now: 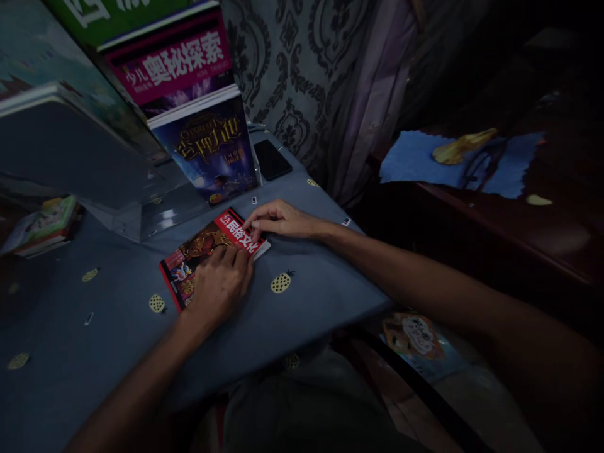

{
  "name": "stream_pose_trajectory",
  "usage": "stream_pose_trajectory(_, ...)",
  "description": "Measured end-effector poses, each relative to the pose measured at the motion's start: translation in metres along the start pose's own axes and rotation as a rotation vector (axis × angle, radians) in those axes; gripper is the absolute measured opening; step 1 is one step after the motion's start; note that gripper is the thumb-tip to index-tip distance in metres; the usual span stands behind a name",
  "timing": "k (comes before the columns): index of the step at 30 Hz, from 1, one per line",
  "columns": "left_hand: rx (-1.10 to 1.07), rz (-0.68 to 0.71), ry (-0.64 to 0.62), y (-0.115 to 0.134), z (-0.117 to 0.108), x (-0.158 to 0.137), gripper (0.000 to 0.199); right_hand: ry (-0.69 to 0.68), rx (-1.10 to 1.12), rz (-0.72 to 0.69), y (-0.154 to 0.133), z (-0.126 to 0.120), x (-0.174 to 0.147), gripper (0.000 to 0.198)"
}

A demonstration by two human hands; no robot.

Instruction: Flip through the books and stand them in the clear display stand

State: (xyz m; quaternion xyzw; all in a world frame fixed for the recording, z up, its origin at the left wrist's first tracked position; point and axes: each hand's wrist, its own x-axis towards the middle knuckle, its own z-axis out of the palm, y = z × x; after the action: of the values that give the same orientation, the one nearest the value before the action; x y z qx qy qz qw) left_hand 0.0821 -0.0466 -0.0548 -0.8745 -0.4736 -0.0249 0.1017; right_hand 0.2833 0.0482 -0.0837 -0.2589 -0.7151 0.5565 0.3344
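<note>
A small red-bordered book (201,246) with white Chinese lettering and a colourful cover picture lies face up and slantwise on the blue tablecloth. Across its lower right part rests my left hand (223,278), fingers bent over the cover and thumb hidden. My right hand (280,219) reaches in from the right; its outstretched fingers touch the cover near the title, at the upper right end. Neither hand lifts the book. Behind it, a stand holds a dark blue book (212,151), a magenta book (174,69) and a green book (123,19) in tiers.
A black phone (272,159) lies by the stand. More books (40,223) lie at the left under a grey panel. On the dark red surface at right is a blue cloth (410,160) with a yellowish object (460,148). A printed packet (419,343) sits below the table edge.
</note>
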Motion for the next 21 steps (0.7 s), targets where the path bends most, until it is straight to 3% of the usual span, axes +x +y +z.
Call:
stream_pose_trajectory(5,0.015,0.007,0.02,0.001,0.002,-0.001,0.032,-0.011,-0.06,-0.007,-0.003,-0.001,-0.002,0.02)
stream_pose_trajectory(15,0.052,0.029,0.004,0.004,0.002,-0.003,0.03,-0.112,-0.412,-0.102,-0.005,-0.007,-0.013,0.015)
stream_pose_trajectory(21,-0.101,0.082,0.036,-0.021,0.0,-0.01,0.029,-0.164,-0.65,-0.193,-0.015,0.002,-0.02,0.023)
